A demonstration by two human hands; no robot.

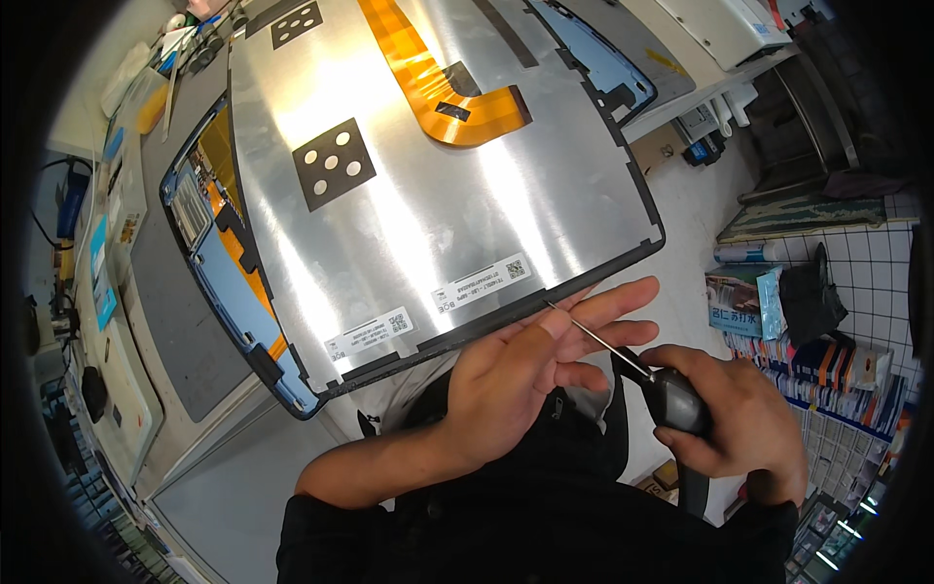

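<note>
A large silver-backed display panel (409, 224) lies with its metal back up and its near edge toward me. An orange ribbon cable (409, 73) is attached to that back. My left hand (516, 375) is at the near edge, thumb at the rim and a finger partly hidden behind it, the other fingers stretched to the right. My right hand (744, 414) is closed around the bulky dark handle of a tool with a thin metal shaft (603, 343). The shaft's tip meets the panel's edge beside my left thumb.
Under the panel, a blue device housing (219, 282) with orange parts shows on the left. It sits on a grey mat (190, 341) on the bench. A white device (725, 29) stands far right; packets and boxes (827, 360) fill a rack at right.
</note>
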